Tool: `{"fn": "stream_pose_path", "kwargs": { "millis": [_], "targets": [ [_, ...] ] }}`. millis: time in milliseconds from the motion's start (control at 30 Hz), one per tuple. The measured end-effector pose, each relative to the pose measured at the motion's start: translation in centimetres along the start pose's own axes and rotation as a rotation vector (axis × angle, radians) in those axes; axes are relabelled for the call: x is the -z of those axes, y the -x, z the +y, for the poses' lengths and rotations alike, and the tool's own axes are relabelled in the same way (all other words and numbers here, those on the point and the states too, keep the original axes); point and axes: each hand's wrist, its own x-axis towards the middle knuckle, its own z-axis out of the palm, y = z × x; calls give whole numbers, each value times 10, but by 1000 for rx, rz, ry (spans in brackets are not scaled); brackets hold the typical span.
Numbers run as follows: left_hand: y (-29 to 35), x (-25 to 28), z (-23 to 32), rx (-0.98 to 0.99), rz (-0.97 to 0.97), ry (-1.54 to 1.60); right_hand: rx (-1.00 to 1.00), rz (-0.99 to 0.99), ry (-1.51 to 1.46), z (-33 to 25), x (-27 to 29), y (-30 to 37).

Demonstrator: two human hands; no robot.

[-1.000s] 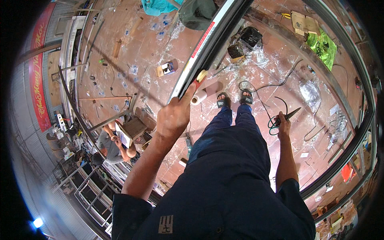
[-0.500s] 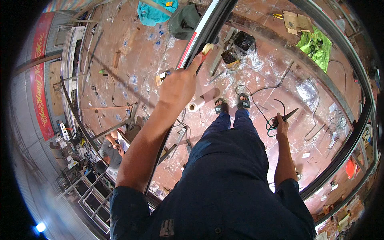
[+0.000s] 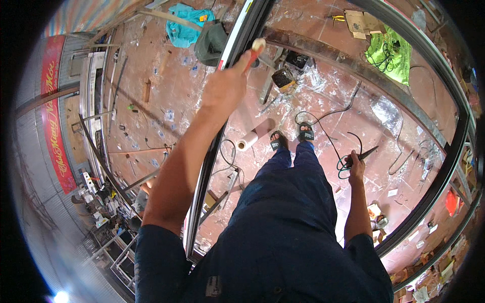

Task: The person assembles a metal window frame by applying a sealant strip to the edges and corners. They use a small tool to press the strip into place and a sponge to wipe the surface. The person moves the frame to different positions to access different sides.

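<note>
My left hand is closed round the red handle of a small hand tool with a pale rounded head. The head sits against the dark bar of a large frame; whether it presses on the bar, I cannot tell. At lower right, my right hand grips black scissors, their pointed blades aimed to the right. A thin dark strip curves up beside that hand, and thin dark loops hang next to it; whether the fingers hold these is unclear.
The frame's other dark side curves round on my right. On the floor lie a clear film roll, a black cord, a yellow-green bag and a long metal beam. Partly hidden behind my left arm is another person.
My left hand and the tool have moved a little farther up along the frame bar. The whole view has shifted slightly. My right hand still holds the scissors.
</note>
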Motion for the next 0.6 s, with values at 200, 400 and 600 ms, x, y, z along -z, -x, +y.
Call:
{"fn": "stream_pose_path", "kwargs": {
  "millis": [200,400,600],
  "targets": [
    [32,5,-10,-6,136,236,6,46,9,18,23,0],
    [54,2,-21,-1,84,251,-57,34,-33,26,27,0],
    [52,3,-17,14,97,169,-32,8,-28,15,20,-1]
  ]
}}
